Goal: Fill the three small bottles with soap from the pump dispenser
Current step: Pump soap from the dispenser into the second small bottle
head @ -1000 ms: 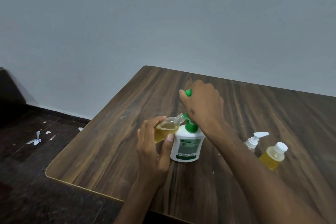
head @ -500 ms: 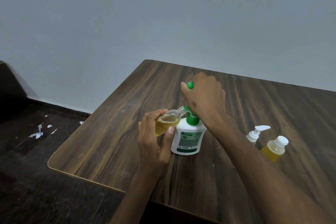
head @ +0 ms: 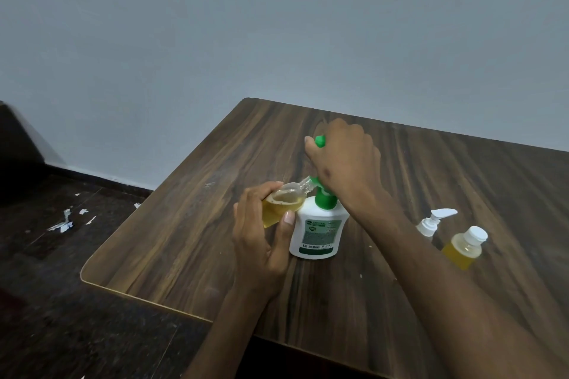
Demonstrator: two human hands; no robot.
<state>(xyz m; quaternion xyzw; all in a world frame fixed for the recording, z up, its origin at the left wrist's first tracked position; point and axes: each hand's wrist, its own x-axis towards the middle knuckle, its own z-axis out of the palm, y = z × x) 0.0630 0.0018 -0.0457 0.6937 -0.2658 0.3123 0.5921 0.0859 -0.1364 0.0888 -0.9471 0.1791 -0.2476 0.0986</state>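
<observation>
I'm seeing the white plastic pump dispenser w/ green pump head and green-white label [head: 317, 232] standing upright on the dark wood-grain table [head: 191, 240], roughly mid-table. The left hand [head: 261, 240] is gripping a small clear plastic bottle [head: 284, 201], fingers and thumb wrapping round its body, tilting it so the open neck is pointing at the green spout. Bottle is showing amber liquid approx halfway up, w/ a foamy line on top. The right hand [head: 345, 160] is sitting over the pump head, fingers curling round the green top, forearm crossing in front of the dispenser's right shoulder. To the right, well apart from the dispenser, a small bottle of amber liquid w/ white screw cap [head: 466, 248] is leaning on the table; just beside it a small bottle w/ white pump top [head: 432, 221], body mostly hidden behind the forearm. White paper scraps [head: 66, 221] are lying on the dark floor at left.
</observation>
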